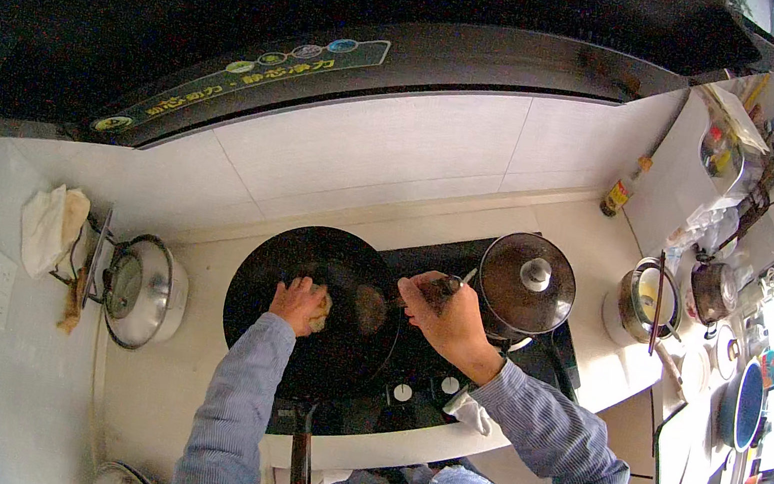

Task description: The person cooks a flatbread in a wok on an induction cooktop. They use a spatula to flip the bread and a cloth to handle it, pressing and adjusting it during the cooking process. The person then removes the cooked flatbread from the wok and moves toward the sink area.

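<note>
A black wok (257, 297) sits on the left side of a black gas stove, its long handle (302, 457) pointing toward me. My left hand (300, 304) is down inside the wok, its fingers on a pale yellowish lump (321, 310). Whether the lump is food or a sponge, I cannot tell. Over the wok's right rim, my right hand (442, 323) is closed around a dark, handle-like object (441, 290), mostly hidden by the fingers. Just beyond that hand stands a pot with a glass lid (517, 285) and round knob.
Stove knobs (402, 393) and a white cloth (470, 412) are at the front edge. A metal basin (147, 291) leans at the left wall. Rightward stand a sauce bottle (619, 191), a pot with chopsticks across it (639, 301) and a blue basin (742, 405). A range hood (462, 52) hangs above.
</note>
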{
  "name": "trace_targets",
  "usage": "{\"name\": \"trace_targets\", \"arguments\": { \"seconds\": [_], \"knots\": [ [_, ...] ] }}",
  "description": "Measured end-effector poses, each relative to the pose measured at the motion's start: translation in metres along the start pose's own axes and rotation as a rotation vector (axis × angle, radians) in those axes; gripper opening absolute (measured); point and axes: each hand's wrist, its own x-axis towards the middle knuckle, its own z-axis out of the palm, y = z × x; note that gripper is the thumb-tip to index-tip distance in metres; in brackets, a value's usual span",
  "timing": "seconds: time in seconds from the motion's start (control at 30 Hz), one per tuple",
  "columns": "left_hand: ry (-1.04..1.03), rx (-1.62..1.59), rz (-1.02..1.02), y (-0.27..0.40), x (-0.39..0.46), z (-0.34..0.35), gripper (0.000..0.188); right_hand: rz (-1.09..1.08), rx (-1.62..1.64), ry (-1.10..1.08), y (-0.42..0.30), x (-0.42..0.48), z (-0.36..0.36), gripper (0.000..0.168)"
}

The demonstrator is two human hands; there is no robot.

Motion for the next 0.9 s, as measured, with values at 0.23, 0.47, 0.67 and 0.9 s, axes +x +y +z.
{"name": "trace_targets", "arguments": {
  "seconds": [0.23, 0.47, 0.67, 0.9],
  "knots": [
    [0.022, -0.054, -0.044, -0.001, -0.020, -0.012, 0.082, -0.113, -0.212, -0.003, -0.009, 0.011, 0.006, 0.038],
    [0.324, -0.411, 0.007, -0.037, -0.034, -0.014, 0.080, -0.027, -0.080, 0.000, 0.026, 0.022, 0.045, 0.041],
    [0.371, -0.581, -0.023, -0.066, -0.042, -0.020, 0.081, 0.164, 0.245, -0.226, 0.028, 0.022, 0.070, 0.038],
    [0.289, -0.884, -0.041, -0.081, -0.066, -0.031, 0.081, -0.083, 0.034, -0.095, -0.002, 0.044, 0.029, 0.031]
  ]
}}
